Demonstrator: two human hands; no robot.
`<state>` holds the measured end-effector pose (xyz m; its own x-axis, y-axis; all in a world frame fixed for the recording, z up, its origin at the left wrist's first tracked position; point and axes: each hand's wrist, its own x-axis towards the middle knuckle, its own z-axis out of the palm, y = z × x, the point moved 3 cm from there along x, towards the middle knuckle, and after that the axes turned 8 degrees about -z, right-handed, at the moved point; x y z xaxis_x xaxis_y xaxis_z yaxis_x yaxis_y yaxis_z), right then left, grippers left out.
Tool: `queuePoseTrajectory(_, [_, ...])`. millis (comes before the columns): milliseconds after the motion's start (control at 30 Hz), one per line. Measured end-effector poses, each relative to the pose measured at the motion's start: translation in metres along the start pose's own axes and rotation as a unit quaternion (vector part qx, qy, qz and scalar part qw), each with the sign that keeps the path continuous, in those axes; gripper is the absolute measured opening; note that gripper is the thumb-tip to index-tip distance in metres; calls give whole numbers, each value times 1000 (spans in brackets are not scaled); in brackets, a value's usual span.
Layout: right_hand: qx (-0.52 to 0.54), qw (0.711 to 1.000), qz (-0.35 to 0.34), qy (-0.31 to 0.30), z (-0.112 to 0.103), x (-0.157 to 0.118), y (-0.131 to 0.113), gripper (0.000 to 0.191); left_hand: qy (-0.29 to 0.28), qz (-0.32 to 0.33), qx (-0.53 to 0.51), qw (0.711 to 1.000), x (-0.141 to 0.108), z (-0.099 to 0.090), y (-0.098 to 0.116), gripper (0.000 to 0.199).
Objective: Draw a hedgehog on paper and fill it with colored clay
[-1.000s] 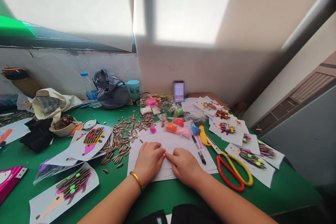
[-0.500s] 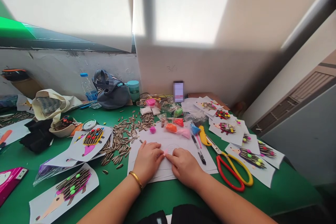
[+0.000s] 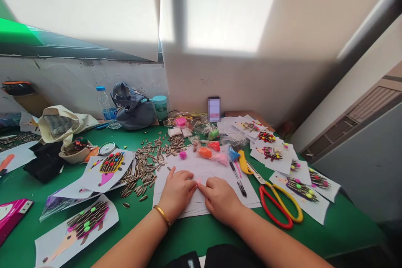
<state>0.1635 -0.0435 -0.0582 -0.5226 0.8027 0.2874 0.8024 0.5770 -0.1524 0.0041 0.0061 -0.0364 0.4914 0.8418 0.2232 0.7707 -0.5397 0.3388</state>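
White paper [image 3: 191, 211] with a faint dotted drawing lies on the green table before me. My left hand [image 3: 178, 190], a gold bangle at its wrist, rests on the paper with its fingers closed at a small bit of pink clay [image 3: 199, 181]. From the other side my right hand [image 3: 220, 199] touches the same bit with its index fingertip, the other fingers curled. Which fingertips grip the clay is hard to tell. Beyond the hands sit a magenta clay ball [image 3: 182, 155] and bagged orange clay [image 3: 205, 153].
Sunflower seeds [image 3: 146, 167] are strewn left of the paper. To its right lie a black pen [image 3: 238, 182], red-and-yellow scissors [image 3: 276, 201] and hedgehog pictures [image 3: 298, 188]. A phone [image 3: 214, 109] stands at the back; a pink cutter [image 3: 14, 217] is far left.
Both hands stay almost where they were, with only slight shifts of the fingers around the pink clay. Nothing else has visibly moved.
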Motion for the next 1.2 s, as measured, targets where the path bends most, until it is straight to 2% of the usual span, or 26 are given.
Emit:
queuePoseTrajectory(233, [64,997,33,22,-5,1,3,44,-17,-7,-32,999,1,-4,-3,13])
queuePoseTrajectory(533, [4,1000,-3,-12,-2,2,-2,43,-32,-19,-43,998,3,-4,-6,14])
queuePoseTrajectory(767, [76,996,25,25,-3,2,3,48,-29,-20,-38,999,3,-7,-3,13])
queuePoseTrajectory(1000, [52,998,21,1,-3,4,0,46,-34,-28,-42,998,3,-5,-5,12])
queuePoseTrajectory(1200, [53,998,17,9,-1,3,2,45,-34,-32,-53,998,3,-5,-7,12])
